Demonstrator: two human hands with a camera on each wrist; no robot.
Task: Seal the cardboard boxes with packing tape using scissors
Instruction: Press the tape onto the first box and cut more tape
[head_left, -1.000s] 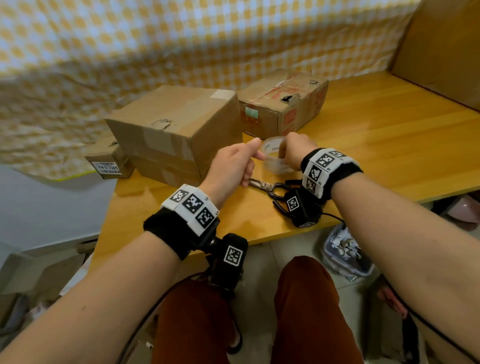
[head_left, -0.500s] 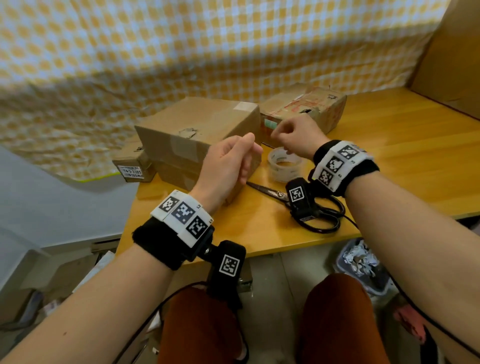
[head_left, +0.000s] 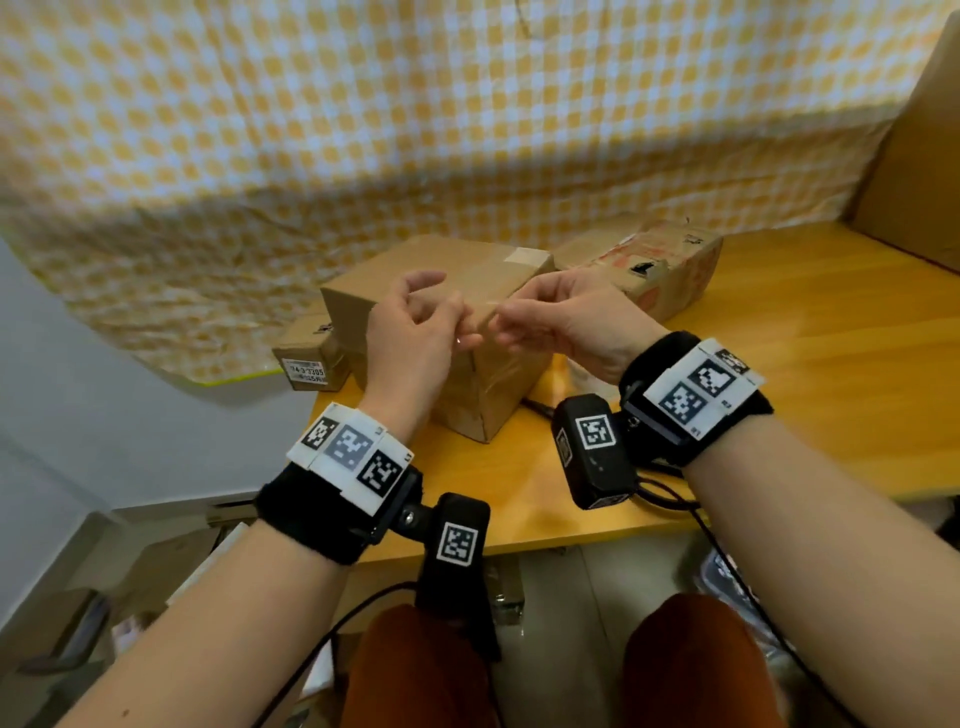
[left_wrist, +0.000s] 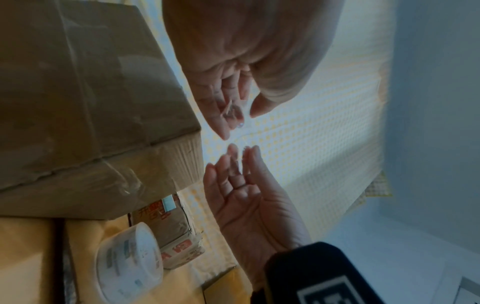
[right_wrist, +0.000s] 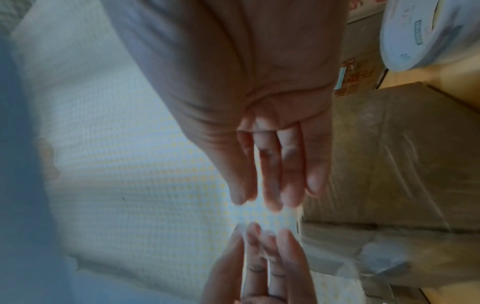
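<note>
Clear tape strip pinched between our left hand and right hand, held above the box, roll on the bench by our right wrist.

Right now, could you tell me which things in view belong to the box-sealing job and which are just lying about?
In the job: clear tape strip pinched between left hand and right hand; tape roll; large box; torn box; small labelled box.
Lying about: checked cloth; cardboard panel at right.
</note>
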